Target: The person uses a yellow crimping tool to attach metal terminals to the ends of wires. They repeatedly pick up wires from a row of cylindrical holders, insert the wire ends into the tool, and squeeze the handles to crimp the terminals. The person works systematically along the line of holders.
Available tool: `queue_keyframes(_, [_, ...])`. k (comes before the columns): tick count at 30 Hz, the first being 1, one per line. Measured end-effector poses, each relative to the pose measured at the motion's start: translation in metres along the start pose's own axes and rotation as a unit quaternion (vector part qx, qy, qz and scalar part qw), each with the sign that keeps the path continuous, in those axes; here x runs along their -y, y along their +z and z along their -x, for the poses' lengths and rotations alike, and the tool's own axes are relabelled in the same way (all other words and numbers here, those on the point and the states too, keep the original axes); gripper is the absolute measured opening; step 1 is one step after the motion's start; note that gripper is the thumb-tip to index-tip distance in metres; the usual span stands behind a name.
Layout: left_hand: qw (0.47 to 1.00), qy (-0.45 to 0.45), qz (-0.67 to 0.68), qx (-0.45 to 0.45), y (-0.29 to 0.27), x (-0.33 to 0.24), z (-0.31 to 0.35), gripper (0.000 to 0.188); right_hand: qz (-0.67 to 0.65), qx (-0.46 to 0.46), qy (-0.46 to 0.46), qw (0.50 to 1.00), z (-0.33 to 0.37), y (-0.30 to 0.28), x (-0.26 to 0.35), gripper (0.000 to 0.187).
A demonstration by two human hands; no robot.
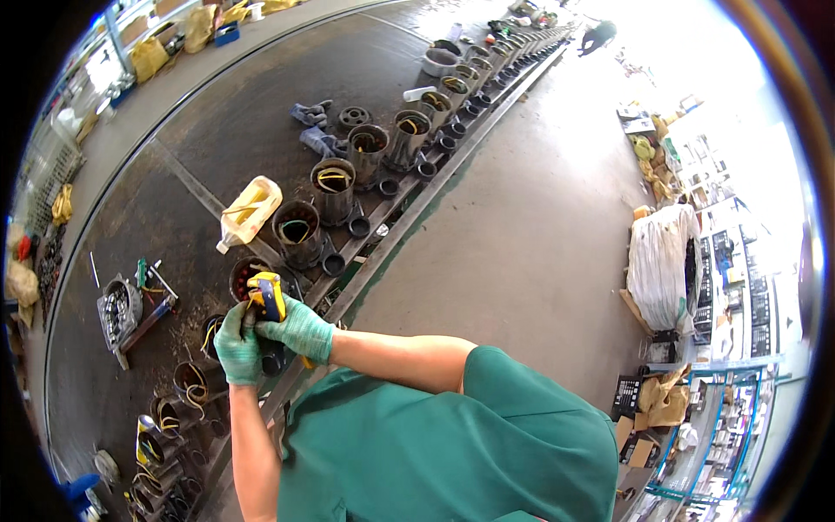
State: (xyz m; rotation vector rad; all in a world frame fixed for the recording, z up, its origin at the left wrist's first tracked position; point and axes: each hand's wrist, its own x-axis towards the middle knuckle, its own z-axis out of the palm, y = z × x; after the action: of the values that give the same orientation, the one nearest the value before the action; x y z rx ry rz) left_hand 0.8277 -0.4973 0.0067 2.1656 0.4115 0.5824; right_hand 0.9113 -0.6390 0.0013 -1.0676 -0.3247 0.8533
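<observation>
Seen from the head camera, a person's green-gloved left hand [237, 345] and right hand [297, 331] both close around a yellow-and-blue handheld tool [266, 296], held above a long row of metal cylinders [334, 187] on the floor, near a pale plastic jug [250, 211]

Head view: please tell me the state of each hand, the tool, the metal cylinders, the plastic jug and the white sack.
Left hand: gloved, closed around the tool's lower part.
Right hand: gloved, closed on the tool.
Yellow and blue tool: held up in both hands above the bench.
Metal cylinders: upright in a row, tops open, wires inside.
Plastic jug: lying on its side.
White sack: standing, full.
</observation>
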Motion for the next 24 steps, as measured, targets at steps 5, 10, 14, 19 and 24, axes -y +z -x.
queue_keyframes(5, [0.997,0.027,0.034,0.066,-0.004,-0.011,-0.003,0.019,0.113,-0.02,-0.039,0.993,0.001,-0.02,0.017,0.07])
queue_keyframes(10, [0.988,0.034,0.082,0.128,-0.005,-0.018,-0.007,0.02,0.308,-0.038,-0.103,0.945,-0.007,-0.026,0.032,0.055])
queue_keyframes(14, [0.984,-0.011,0.134,0.117,-0.007,0.0,-0.005,0.023,0.381,-0.012,-0.077,0.921,-0.009,-0.014,0.055,0.053])
queue_keyframes(19, [1.0,-0.024,-0.02,0.001,-0.009,-0.011,-0.007,0.018,0.06,-0.064,0.029,0.996,-0.015,-0.042,0.039,0.04])
queue_keyframes(24, [0.998,-0.013,0.063,0.004,-0.008,-0.024,-0.01,0.016,-0.033,-0.037,0.166,0.985,0.029,-0.055,0.059,0.035])
